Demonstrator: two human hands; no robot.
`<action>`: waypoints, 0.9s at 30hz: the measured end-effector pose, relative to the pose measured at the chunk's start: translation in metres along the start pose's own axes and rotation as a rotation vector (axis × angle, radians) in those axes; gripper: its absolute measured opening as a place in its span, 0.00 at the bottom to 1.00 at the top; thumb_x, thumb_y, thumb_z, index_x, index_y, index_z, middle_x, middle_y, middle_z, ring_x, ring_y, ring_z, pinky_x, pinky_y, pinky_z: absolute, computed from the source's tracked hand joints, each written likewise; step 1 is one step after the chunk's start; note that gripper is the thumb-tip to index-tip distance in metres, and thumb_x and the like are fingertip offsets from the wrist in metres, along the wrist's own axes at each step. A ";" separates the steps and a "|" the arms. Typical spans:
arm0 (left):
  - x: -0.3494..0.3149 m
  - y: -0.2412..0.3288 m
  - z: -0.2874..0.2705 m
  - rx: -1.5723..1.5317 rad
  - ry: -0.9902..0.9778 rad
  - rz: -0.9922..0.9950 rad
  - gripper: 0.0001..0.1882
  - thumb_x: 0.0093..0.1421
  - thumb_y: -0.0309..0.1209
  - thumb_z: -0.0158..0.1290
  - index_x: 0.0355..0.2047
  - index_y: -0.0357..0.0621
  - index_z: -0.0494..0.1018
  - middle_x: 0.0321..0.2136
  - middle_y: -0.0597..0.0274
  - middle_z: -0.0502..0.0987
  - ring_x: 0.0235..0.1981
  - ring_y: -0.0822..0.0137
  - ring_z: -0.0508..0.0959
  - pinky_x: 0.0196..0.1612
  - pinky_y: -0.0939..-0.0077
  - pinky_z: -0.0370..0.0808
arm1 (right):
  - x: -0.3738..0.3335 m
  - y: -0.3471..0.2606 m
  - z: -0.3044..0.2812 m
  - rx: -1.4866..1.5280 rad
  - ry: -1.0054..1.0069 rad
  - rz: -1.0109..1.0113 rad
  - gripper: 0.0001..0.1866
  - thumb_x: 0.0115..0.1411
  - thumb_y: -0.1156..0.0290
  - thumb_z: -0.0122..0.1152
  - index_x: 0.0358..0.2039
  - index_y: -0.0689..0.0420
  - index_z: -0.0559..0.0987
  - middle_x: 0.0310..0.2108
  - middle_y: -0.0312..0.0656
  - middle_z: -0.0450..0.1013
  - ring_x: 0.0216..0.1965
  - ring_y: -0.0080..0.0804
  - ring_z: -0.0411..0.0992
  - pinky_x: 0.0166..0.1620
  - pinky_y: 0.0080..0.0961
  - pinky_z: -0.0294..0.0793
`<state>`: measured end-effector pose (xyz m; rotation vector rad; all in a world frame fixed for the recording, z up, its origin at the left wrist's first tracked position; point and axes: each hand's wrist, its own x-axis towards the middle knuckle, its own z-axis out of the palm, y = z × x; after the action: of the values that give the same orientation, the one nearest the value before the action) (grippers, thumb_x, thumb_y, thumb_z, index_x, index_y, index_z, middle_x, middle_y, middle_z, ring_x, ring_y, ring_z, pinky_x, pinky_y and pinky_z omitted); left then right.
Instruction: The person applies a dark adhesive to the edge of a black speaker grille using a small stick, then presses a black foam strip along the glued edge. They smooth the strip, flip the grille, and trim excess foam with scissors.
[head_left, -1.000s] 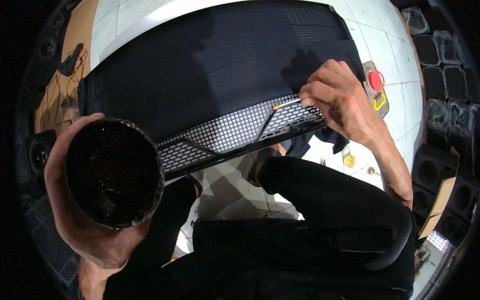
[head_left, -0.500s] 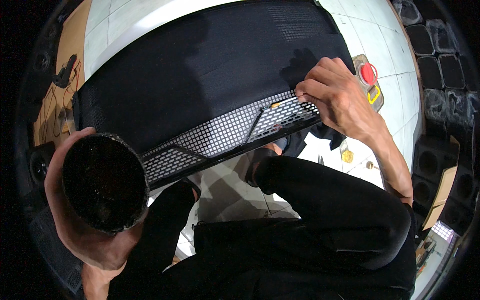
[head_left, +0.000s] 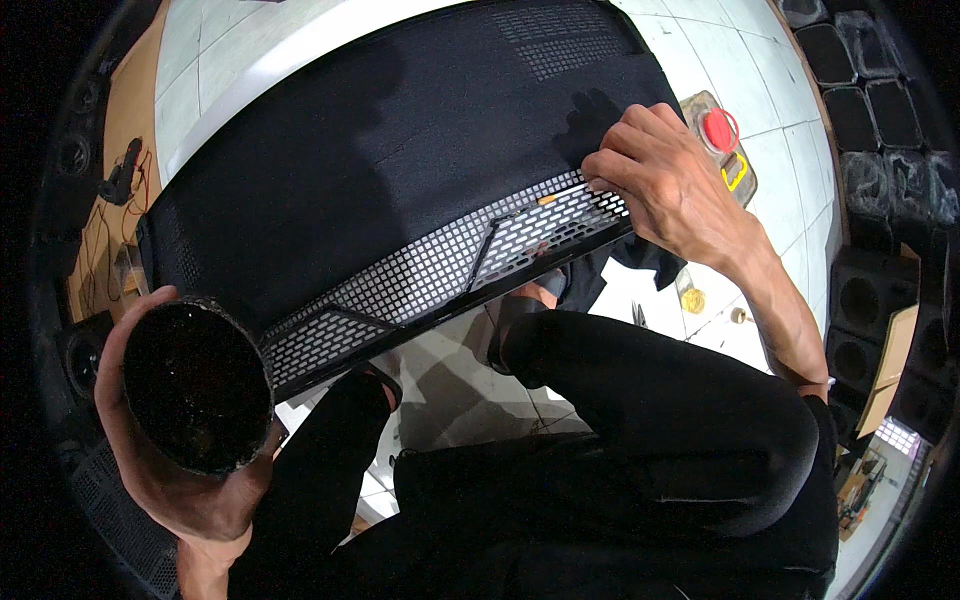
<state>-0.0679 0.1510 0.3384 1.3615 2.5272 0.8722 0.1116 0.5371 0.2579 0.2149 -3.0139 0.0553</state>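
Observation:
My left hand is wrapped round a dark, open-topped round container. Its inside is dark and the contents cannot be made out. Closed in a pinch, my right hand holds a thin brush with an orange-yellow band. The brush's dark tip lies along the upper part of a perforated metal grille, by a slanting black bar. Black fabric covers most of the grille panel, leaving a strip of holes bare along the near edge. The panel's near edge sits just beyond my knees.
Right of the panel stands a translucent jug with a red cap and yellow handle. A yellow lid lies on the tiled floor. Black speaker boxes line the right side. A cardboard sheet with a cabled tool is at left.
The panel and jug appear slightly further left and up in view. My left hand and the container sit slightly lower and left. The right hand keeps its pinch near the same grille spot.

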 end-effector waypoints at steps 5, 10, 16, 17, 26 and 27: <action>0.000 0.000 -0.001 0.043 0.000 -0.010 0.51 0.43 0.37 0.67 0.65 0.37 0.54 0.61 0.43 0.61 0.59 0.48 0.68 0.59 0.54 0.75 | -0.001 0.001 -0.004 -0.025 0.021 -0.015 0.08 0.52 0.80 0.57 0.32 0.57 0.82 0.28 0.39 0.72 0.36 0.31 0.68 0.44 0.30 0.68; -0.002 0.001 0.002 0.036 0.031 -0.030 0.50 0.43 0.35 0.66 0.65 0.36 0.55 0.61 0.43 0.61 0.60 0.49 0.68 0.60 0.53 0.74 | -0.005 0.005 -0.004 -0.092 -0.008 -0.019 0.09 0.52 0.79 0.57 0.33 0.58 0.82 0.28 0.39 0.72 0.36 0.32 0.68 0.45 0.31 0.68; -0.002 0.004 0.005 -0.039 0.056 -0.072 0.50 0.44 0.34 0.66 0.65 0.36 0.55 0.61 0.43 0.61 0.61 0.49 0.67 0.62 0.53 0.72 | -0.010 0.010 -0.003 -0.149 -0.020 -0.017 0.09 0.53 0.78 0.57 0.34 0.58 0.81 0.31 0.40 0.74 0.38 0.32 0.70 0.47 0.31 0.69; -0.002 0.005 0.004 -0.035 0.056 -0.080 0.50 0.44 0.34 0.66 0.65 0.35 0.55 0.61 0.42 0.61 0.61 0.48 0.66 0.62 0.52 0.71 | -0.010 0.011 -0.004 -0.155 -0.030 -0.014 0.08 0.54 0.78 0.57 0.34 0.58 0.82 0.32 0.41 0.75 0.39 0.32 0.70 0.48 0.31 0.69; -0.002 0.005 0.002 -0.009 0.036 -0.075 0.49 0.46 0.34 0.65 0.65 0.32 0.53 0.61 0.39 0.61 0.63 0.42 0.64 0.65 0.45 0.67 | -0.016 0.016 -0.002 -0.182 -0.034 0.014 0.09 0.57 0.75 0.56 0.37 0.59 0.82 0.33 0.42 0.77 0.38 0.32 0.71 0.47 0.30 0.69; -0.001 0.005 0.002 -0.007 0.035 -0.068 0.49 0.46 0.34 0.65 0.65 0.32 0.54 0.61 0.39 0.61 0.63 0.42 0.64 0.65 0.44 0.66 | -0.016 0.017 -0.002 -0.191 -0.039 0.018 0.09 0.57 0.75 0.56 0.37 0.59 0.82 0.32 0.43 0.76 0.38 0.32 0.71 0.47 0.30 0.69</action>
<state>-0.0629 0.1533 0.3399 1.2617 2.5773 0.8983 0.1251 0.5559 0.2574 0.1721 -3.0344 -0.2367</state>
